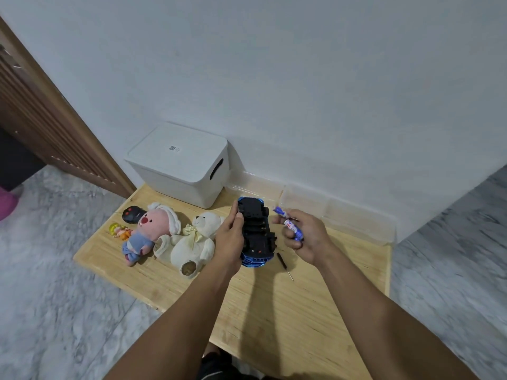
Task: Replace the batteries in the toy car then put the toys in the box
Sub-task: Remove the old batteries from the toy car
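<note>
Your toy car [256, 233] lies upside down near the middle of the wooden table [274, 311], its black underside facing up and the blue body showing at both ends. Your left hand [231, 237] grips its left side, thumb curled over the top edge. Your right hand [304, 234] hovers just right of the car, apart from it, fingers curled around a few blue and white batteries [290, 224], one poking out toward the wall between fingertip and thumb. A small screwdriver [284, 265] lies on the table just below that hand, beside the car's near end.

To the left of the car you have a white teddy bear [196, 242] on its back, then a pink plush toy [148, 231], a small yellow and orange figure [120, 231] and a black remote control [133, 214]. The white box [181, 165], lid on, stands at the back against the wall. A clear plastic tray [329, 212] runs along the wall on the right.
</note>
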A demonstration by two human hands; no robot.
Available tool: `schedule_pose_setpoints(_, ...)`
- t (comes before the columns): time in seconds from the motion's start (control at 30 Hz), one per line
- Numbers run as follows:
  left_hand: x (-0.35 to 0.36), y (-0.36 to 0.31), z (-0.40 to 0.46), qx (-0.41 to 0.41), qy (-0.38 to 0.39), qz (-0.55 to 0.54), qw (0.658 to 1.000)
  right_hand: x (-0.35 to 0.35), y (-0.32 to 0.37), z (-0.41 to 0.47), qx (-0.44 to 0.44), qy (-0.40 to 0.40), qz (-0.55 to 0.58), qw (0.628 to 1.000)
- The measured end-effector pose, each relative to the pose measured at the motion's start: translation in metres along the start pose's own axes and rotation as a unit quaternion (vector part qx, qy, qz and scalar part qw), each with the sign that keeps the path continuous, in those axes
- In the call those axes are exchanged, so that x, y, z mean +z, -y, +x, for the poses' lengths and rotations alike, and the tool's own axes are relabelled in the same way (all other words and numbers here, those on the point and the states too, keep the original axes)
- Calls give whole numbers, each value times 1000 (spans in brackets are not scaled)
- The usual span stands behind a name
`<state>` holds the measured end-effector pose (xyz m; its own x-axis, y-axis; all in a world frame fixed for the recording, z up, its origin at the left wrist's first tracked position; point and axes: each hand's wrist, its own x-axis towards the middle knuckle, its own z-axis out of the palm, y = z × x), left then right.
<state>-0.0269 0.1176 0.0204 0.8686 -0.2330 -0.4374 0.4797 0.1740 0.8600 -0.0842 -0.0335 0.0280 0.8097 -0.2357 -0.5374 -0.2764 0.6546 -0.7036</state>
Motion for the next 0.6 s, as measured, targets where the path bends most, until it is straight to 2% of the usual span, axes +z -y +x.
schedule_pose_setpoints(0.1,-3,1,-1,-8,5,-3,1000,-5,4,1,2,21,88,996)
schedule_pose_setpoints(0.3,-8,3,1,-37,13,-3,999,-5,10,5,25,96,182,978)
schedule_pose_setpoints(0.6,-13,0,1,-84,16,9,996,7,14,6,59,75,163,982)
